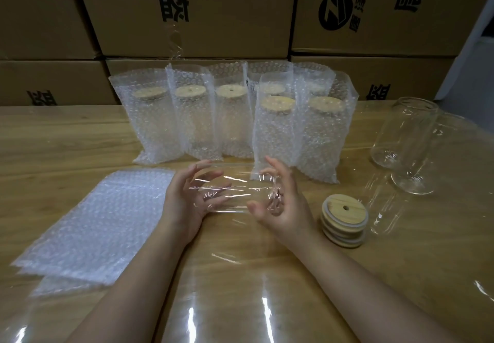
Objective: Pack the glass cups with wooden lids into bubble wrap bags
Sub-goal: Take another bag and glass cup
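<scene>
— Where is the glass cup [235, 190] right now?

— Lying on its side between the two hands, held up just over the wooden surface [66, 142], near the middle of the view. It is clear, so the fingers show through it.

— How do the hands sit on it?

— The left hand [187, 201] cups one end, thumb on top and fingers curled underneath. The right hand [283, 206] wraps the other end, fingers bent round the far side and thumb towards the person. Both hold it; neither is flat or spread wide.

— And the rest of the task's things?

— A stack of wooden lids [343, 219] stands just beside the right wrist, on its outer side. The flat bubble wrap bags [101, 222] lie in a pile just beside the left hand. Behind the hands, packed cups [275, 134] stand upright in their bags, lids showing through, in rows. Two empty glasses [406, 134] stand at the far right, close together.

— What is behind all that?

— Stacked cardboard boxes [213, 8] with black print.
</scene>
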### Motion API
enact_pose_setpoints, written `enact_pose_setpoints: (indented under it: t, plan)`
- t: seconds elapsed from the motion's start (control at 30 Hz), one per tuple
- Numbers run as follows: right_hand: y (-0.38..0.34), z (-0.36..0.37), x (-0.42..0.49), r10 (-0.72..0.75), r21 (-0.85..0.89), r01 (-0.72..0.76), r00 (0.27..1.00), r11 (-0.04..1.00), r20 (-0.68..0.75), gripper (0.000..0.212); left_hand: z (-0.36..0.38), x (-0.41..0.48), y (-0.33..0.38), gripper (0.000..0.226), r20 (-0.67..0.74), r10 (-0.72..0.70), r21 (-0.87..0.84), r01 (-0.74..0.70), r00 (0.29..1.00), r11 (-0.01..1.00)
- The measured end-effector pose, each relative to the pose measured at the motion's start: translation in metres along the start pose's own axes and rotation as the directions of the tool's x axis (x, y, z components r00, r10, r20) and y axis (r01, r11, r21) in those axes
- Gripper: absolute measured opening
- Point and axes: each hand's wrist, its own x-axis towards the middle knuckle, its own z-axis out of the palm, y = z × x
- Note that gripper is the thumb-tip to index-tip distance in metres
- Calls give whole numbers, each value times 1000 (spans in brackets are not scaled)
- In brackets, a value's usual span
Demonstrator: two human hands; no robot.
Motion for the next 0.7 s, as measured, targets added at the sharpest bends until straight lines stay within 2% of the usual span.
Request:
enact_pose_setpoints:
  t: [0.1,0.2,0.33,0.4,0.6,0.7]
  plan:
    - [-2,0,4,62,164,-55,997,985,-38,71,8,-2,-3,39,-41,-47,14,48,998,999]
    - [0,-2,12,274,466,-228,961,855,-34,80,18,-5,-10,33,-82,3,49,1,997,999]
    - [-2,-3,17,392,644,-298,920,704,-3,108,19,-11,-13,55,31,111,224,-115,993,968]
    - [0,0,18,429,701,-314,903,640,13,111,21,-13,-11,58,82,124,265,-141,989,954]
    - [1,6,17,465,756,-362,881,546,86,84,26,-23,-11,63,184,196,409,-256,963,876]
    - [0,5,16,505,821,-359,857,445,101,78,30,-30,-15,59,261,204,473,-309,944,825]
